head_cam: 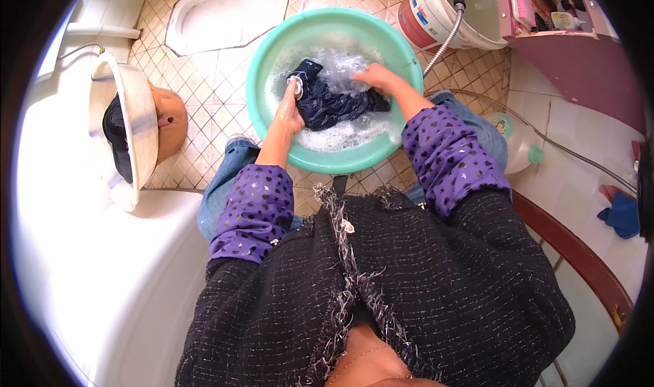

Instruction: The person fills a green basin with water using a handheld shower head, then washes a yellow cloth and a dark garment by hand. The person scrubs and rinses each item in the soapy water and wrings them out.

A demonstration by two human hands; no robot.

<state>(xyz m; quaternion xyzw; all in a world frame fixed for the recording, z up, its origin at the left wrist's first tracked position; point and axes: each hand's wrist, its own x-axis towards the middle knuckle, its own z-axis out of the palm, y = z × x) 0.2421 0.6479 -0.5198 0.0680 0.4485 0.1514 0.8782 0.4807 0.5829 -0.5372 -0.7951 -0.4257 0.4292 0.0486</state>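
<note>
A light-green plastic basin [334,163] stands on the floor before me, holding sudsy water [337,138]. Soaked dark navy cloth [332,106] lies bunched in the water. On its left edge, my left hand [290,112] grips the cloth, beside a small white object or clump of foam [297,87] that I cannot make out clearly. My right hand [377,78] is curled over the foam at the cloth's right side. Its fingertips are blurred in the suds, so whether they pinch any cloth is hidden.
A squat toilet pan [230,17] is set into the tiled floor beyond the basin. At the upper right, a metal hose [444,42] hangs over a white-and-red bucket [424,17]. To the left stands a tilted pale basin [140,116]; at right, a plastic bottle [518,149].
</note>
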